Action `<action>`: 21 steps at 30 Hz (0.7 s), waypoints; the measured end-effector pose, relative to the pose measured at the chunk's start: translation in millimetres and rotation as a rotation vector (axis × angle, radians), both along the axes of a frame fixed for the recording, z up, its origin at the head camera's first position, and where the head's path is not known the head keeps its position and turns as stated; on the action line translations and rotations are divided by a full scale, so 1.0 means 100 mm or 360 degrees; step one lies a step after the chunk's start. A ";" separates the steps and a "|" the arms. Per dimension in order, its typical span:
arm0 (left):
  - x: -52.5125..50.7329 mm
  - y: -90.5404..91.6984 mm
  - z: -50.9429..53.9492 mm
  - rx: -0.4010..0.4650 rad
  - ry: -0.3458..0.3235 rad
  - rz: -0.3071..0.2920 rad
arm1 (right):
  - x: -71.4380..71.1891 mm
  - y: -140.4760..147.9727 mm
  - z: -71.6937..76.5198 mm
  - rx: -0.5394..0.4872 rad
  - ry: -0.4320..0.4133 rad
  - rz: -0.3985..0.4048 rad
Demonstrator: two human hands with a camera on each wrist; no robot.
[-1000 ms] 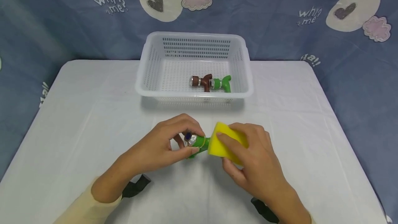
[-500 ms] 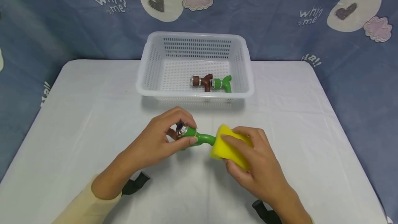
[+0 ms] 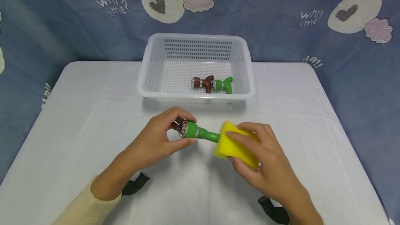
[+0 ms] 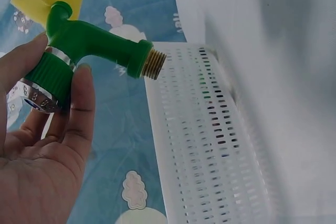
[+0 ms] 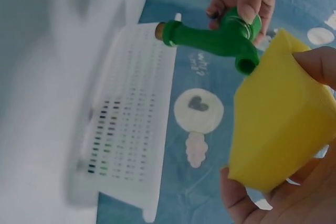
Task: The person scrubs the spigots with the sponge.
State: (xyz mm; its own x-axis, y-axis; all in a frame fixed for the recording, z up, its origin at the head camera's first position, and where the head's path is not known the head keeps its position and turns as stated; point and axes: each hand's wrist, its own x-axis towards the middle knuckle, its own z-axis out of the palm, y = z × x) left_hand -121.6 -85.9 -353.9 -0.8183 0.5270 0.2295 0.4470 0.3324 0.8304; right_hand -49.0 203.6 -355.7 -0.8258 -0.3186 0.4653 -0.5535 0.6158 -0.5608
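Observation:
My left hand [image 3: 160, 133] pinches a green faucet [image 4: 100, 45] by its ribbed, silver-capped knob, between thumb and fingers. In the left wrist view the brass threaded end [image 4: 154, 64] of the faucet sticks out from its green body. A yellow sponge [image 3: 234, 145] is gripped in my right hand [image 3: 265, 159], fingers on top and thumb below. The sponge's left edge is at the faucet's spout in the head view; the right wrist view shows the open spout mouth [image 5: 245, 65] right beside the sponge. Both things are held above the white table [image 3: 93, 114].
Behind the hands stands a white perforated basket [image 3: 195, 95]. Inside it lie a brown faucet [image 3: 207, 83] and another green faucet [image 3: 227, 85], side by side near the front wall. A blue printed curtain [image 3: 262, 9] hangs behind the table.
The faucet has been turned in my left hand and shifted slightly left and up, so its knob and spout show more. My right hand with the sponge has moved a little right.

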 end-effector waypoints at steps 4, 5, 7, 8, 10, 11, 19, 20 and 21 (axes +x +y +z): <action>0.01 0.00 -0.02 0.0014 -0.0074 0.0029 | 0.00 0.02 0.03 -0.0054 0.0022 -0.0033; 0.01 0.00 -0.02 0.0015 -0.0093 0.0032 | 0.00 0.02 0.04 -0.0070 0.0016 -0.0037; 0.02 0.00 -0.03 0.0012 -0.0124 0.0030 | -0.01 -0.01 0.06 -0.0090 0.0004 -0.0019; 0.03 0.01 -0.03 0.0012 -0.0142 0.0022 | -0.02 -0.03 0.07 -0.0093 0.0003 0.0006; 0.03 0.03 -0.04 0.0010 -0.0169 0.0000 | -0.05 -0.11 0.08 -0.0100 0.0002 0.0078; 0.04 0.04 -0.04 0.0014 -0.0177 -0.0015 | -0.07 -0.15 0.08 -0.0099 0.0012 0.0120; 0.06 0.10 -0.05 0.0065 -0.0103 -0.0138 | -0.15 -0.33 0.03 0.0022 0.0109 0.0242; 0.06 0.10 -0.04 0.0074 -0.0078 -0.0154 | -0.15 -0.31 0.02 0.0038 0.0115 0.0230; 0.06 0.10 -0.04 0.0079 -0.0049 -0.0169 | -0.14 -0.30 0.02 0.0056 0.0121 0.0215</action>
State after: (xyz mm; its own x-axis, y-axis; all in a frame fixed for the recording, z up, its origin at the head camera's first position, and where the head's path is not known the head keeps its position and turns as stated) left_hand -115.9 -76.0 -358.3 -0.7654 0.5998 0.2331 0.4516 0.2426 0.8586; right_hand -63.3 173.9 -354.0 -0.7372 -0.4417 0.5112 -0.6726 0.5514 -0.4936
